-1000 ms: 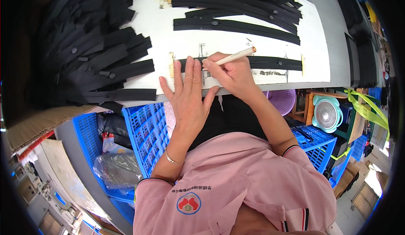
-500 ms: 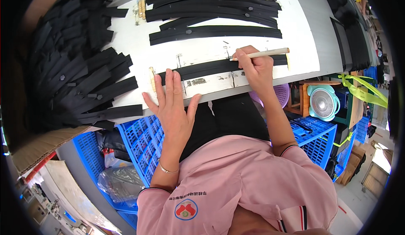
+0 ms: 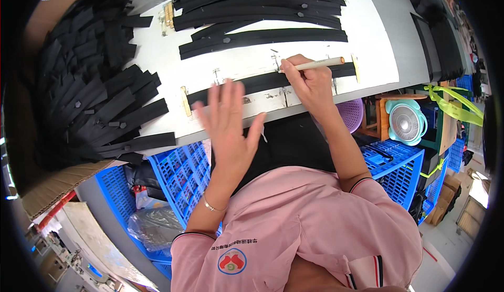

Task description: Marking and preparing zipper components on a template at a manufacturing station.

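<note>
A long black fabric strip with a seam along it [image 3: 257,83] lies across the white marked board [image 3: 367,43], between two small yellowish end pieces. My right hand [image 3: 311,85] is closed on a slim pale marking pen [image 3: 320,63], its tip at the strip's upper edge near a dark mark on the board. Fingers spread and slightly blurred, my left hand [image 3: 227,124] is over the strip's left part and the board's near edge, holding nothing. Whether its fingertips touch the strip I cannot tell.
More black strips [image 3: 262,35] lie in rows farther back on the board. At the left a large heap of black strips [image 3: 89,82] spills from a cardboard box [image 3: 39,195]. Blue crates [image 3: 181,179], a purple basket [image 3: 350,114] and a small fan [image 3: 405,123] stand below the table edge.
My left hand has come off its flat rest on the strip and shifted right and toward me. My right hand with the pen has moved slightly left.
</note>
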The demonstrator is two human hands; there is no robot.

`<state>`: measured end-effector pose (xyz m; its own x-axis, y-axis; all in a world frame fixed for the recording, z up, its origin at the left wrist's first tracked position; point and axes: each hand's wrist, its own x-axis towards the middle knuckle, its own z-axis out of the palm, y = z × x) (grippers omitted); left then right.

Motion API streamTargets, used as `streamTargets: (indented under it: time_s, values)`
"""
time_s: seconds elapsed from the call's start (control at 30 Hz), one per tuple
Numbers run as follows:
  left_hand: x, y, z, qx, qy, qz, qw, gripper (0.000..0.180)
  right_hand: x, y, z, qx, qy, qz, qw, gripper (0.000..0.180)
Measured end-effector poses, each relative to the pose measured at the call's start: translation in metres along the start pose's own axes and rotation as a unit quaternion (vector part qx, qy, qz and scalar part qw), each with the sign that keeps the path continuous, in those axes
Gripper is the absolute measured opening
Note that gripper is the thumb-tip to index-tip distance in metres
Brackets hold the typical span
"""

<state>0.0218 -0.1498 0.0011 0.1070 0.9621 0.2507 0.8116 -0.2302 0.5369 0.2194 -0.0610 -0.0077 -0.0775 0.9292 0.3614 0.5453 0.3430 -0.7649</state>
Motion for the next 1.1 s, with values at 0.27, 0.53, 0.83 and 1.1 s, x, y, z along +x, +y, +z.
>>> streamTargets:
  time_s: [0.27,0.53,0.83,1.1]
  values:
    - [0.047,0.017,0.042,-0.103,0.085,0.051,0.99,0.018,-0.001,0.004,0.006,0.001,0.034,-0.028,0.999,0.018]
    - [0.048,0.017,0.046,-0.112,0.115,0.044,0.986,0.012,-0.006,0.007,-0.008,0.058,-0.024,-0.044,0.997,0.016]
    - [0.048,0.018,0.045,-0.112,0.105,0.033,0.988,0.012,-0.002,0.005,-0.009,0.066,-0.034,-0.053,0.996,0.019]
    - [0.047,0.021,0.042,-0.099,0.107,0.033,0.989,0.01,-0.007,0.019,-0.07,0.239,0.077,0.106,0.962,0.019]
